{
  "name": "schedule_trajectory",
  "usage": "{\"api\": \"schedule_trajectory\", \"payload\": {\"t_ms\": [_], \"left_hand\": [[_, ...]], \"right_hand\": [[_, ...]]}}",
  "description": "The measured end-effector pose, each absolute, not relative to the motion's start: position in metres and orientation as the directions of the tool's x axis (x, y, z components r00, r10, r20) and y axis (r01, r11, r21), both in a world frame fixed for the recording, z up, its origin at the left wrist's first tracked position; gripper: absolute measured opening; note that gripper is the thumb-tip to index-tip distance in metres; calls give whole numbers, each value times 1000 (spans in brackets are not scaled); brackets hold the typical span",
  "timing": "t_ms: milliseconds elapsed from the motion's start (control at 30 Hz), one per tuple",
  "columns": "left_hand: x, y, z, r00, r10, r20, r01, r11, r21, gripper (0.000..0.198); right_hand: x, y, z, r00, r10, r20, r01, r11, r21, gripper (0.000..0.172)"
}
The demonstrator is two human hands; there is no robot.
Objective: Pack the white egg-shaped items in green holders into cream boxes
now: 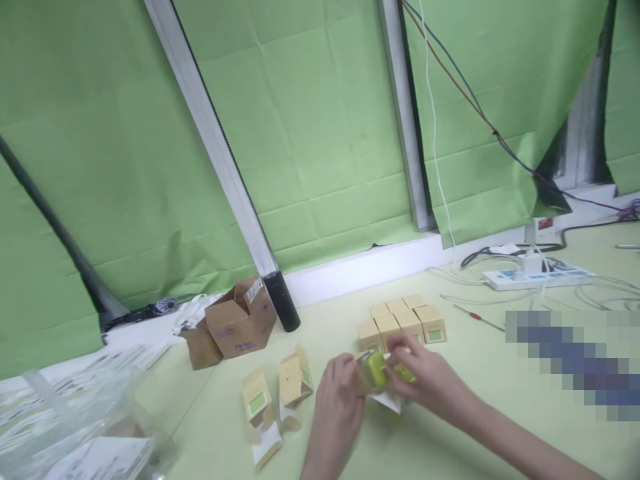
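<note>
My left hand [336,393] and my right hand [425,377] meet over the table, both closed on a small yellow-green object [379,369] in clear wrapping, with a white paper sheet [387,401] under it. Just behind the hands stands a tight group of several small tan boxes [403,321] with green labels. To the left, two more such small boxes [277,392] stand open, one with a white leaflet [267,448] at its foot.
A brown cardboard carton [235,323] lies open at the back left beside a black cylinder [281,300]. A clear plastic bag [75,420] with papers fills the lower left. A power strip [537,277] with cables and a red-handled tool [479,318] lie at the right.
</note>
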State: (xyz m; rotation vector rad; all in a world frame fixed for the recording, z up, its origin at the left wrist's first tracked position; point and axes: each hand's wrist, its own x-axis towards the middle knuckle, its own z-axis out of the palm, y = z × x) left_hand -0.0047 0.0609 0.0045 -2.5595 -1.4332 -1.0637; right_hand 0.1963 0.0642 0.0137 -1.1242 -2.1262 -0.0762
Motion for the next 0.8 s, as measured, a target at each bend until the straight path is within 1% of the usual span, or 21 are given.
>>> {"api": "schedule_trajectory", "payload": {"t_ms": [33, 67, 100, 133, 167, 200, 267, 333, 400, 433, 467, 500, 533, 567, 600, 633, 700, 800], "left_hand": [[-10, 64, 6, 216, 817, 534, 734, -497, 463, 43], [-15, 68, 7, 81, 876, 475, 662, -403, 632, 49], [-20, 72, 8, -36, 917, 397, 554, -312, 772, 55], [-24, 75, 9, -118, 942, 315, 432, -236, 870, 61], [-27, 78, 11, -164, 956, 243, 319, -181, 930, 63], [-28, 81, 12, -184, 965, 186, 230, -141, 963, 63], [-27, 82, 14, -182, 977, 111, 115, -91, 989, 58], [-20, 78, 15, -145, 989, 38, -23, -42, 999, 51], [-10, 71, 16, -80, 997, -21, -147, 9, 989, 43], [-5, 68, 16, -47, 998, -40, -189, 31, 982, 41], [-1, 65, 17, -11, 998, -57, -231, 53, 972, 39], [2, 63, 17, 34, 996, -79, -290, 85, 953, 37], [4, 62, 18, 83, 991, -102, -359, 125, 925, 34], [4, 62, 19, 132, 984, -122, -430, 167, 887, 30], [3, 62, 20, 175, 975, -138, -492, 207, 846, 26], [0, 64, 22, 204, 968, -149, -539, 238, 808, 22], [-9, 69, 26, 201, 967, -154, -578, 244, 779, 17], [-24, 79, 35, 133, 982, -134, -595, 187, 782, 14]], "right_hand": [[206, 66, 20, -334, 723, 604, 740, 599, -307, 10], [217, 68, 25, -289, 787, 545, 734, 548, -401, 10], [228, 71, 30, -284, 811, 511, 738, 525, -424, 10], [239, 74, 32, -289, 825, 485, 745, 512, -427, 12], [249, 76, 32, -297, 838, 457, 756, 499, -424, 13], [257, 78, 30, -313, 844, 435, 767, 494, -408, 15], [267, 79, 22, -345, 853, 392, 784, 492, -380, 17], [265, 76, 14, -377, 854, 358, 785, 500, -365, 17], [252, 70, 11, -408, 824, 394, 769, 542, -339, 17], [243, 67, 11, -433, 783, 446, 754, 586, -298, 26], [231, 65, 13, -470, 708, 528, 730, 647, -219, 39], [218, 64, 15, -525, 602, 602, 700, 708, -98, 49], [205, 64, 18, -603, 480, 637, 647, 762, 38, 52], [192, 66, 21, -690, 362, 626, 570, 806, 162, 50], [181, 69, 23, -732, 263, 629, 515, 817, 257, 45], [171, 73, 25, -742, 191, 643, 492, 805, 330, 39], [155, 85, 26, -744, 83, 664, 463, 779, 422, 29], [142, 106, 27, -748, -20, 663, 413, 768, 489, 27]]}}
